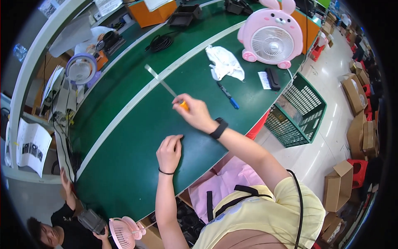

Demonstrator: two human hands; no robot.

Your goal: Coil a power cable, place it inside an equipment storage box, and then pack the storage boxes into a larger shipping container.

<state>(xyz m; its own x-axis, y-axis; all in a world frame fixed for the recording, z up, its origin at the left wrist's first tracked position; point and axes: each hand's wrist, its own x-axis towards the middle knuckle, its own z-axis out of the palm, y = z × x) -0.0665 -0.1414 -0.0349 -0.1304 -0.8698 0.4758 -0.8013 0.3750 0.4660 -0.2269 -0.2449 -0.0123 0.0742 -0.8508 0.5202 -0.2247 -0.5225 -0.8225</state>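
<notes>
In my right hand (pixel 195 113) is a tool with an orange handle (pixel 183 105) and a long, thin, silvery shaft (pixel 168 88). The shaft points to the far left, toward the pale strip across the green tabletop. A clear, shiny strip (pixel 151 71) lies by its far end; I cannot tell whether the two are joined. My left hand (pixel 169 150) rests on the green tabletop (pixel 120 159), nearer to me, its fingers stretched out with nothing in them. Right of the tool lie a blue marker (pixel 228 96) and a crumpled white cloth (pixel 225 63).
A pink rabbit-shaped fan (pixel 272 37) stands at the far right, behind a black case (pixel 272 79). Beside the table's right edge is a green crate (pixel 296 110). A co-worker (pixel 62 228) sits at lower left near another pink fan (pixel 123 233). Black cable (pixel 161 42) lies coiled at the back.
</notes>
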